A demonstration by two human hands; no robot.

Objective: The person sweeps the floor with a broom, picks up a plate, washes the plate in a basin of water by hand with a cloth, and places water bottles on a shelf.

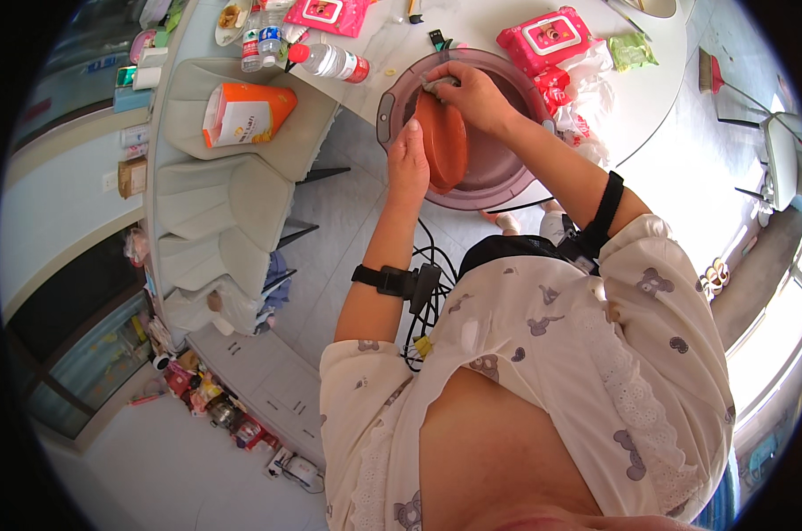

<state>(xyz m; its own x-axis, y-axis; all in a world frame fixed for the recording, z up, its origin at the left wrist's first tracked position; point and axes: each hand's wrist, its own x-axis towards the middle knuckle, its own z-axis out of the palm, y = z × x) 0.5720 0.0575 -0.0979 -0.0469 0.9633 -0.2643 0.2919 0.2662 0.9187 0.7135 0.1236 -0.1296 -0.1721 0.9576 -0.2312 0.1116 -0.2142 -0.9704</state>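
Note:
My left hand (409, 159) grips the side of an orange-brown oval item (444, 143), which looks like a slipper or shallow dish; I cannot tell which. My right hand (471, 93) presses a crumpled greyish cloth or wipe (439, 82) against its far end. Both hands are over a mauve plastic basin (507, 194) with side handles, at the edge of a white marbled table (630, 113). The oval item is tilted inside the basin's rim. Whether there is water in the basin is hard to tell.
Left of the basin lies a red-capped plastic bottle (331, 62); two bottles stand beyond it. A pink wipes pack (547, 40) and a white plastic bag (590, 86) are on the right. An orange paper container (248, 114) rests on a pale chair (195, 143). Black cables (434, 265) hang below.

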